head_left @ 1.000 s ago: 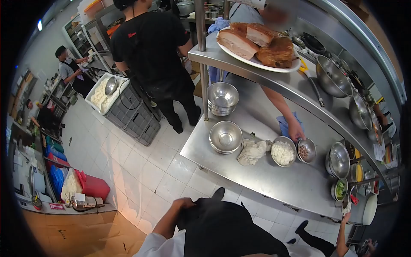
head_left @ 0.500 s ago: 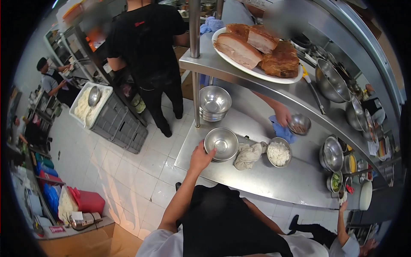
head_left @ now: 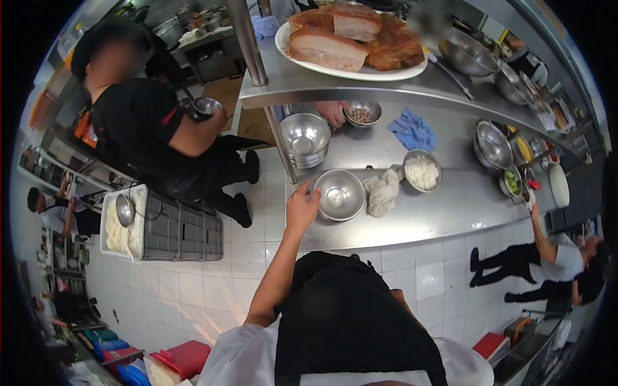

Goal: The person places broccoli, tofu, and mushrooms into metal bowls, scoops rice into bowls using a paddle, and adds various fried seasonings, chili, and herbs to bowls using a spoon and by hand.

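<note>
My left hand is at the left edge of a steel bowl on the metal counter, fingers apart, thumb at the rim. The bowl looks empty apart from a bright reflection at its bottom. Just right of it lies a crumpled beige cloth, then a bowl of white rice. Behind stands a stack of steel bowls. My right hand is out of sight below the apron; only a bit of that arm shows.
Above the counter, a metal shelf carries a platter of roasted pork. Another person's hand touches a bowl of small pieces beyond the counter's blue cloth. A person in black stands left, by a rice bin.
My view has turned and shifted. My left hand has loosened from the bowl's rim. The other person's bowl has moved left, off the blue cloth. The person in black now faces sideways with a bowl.
</note>
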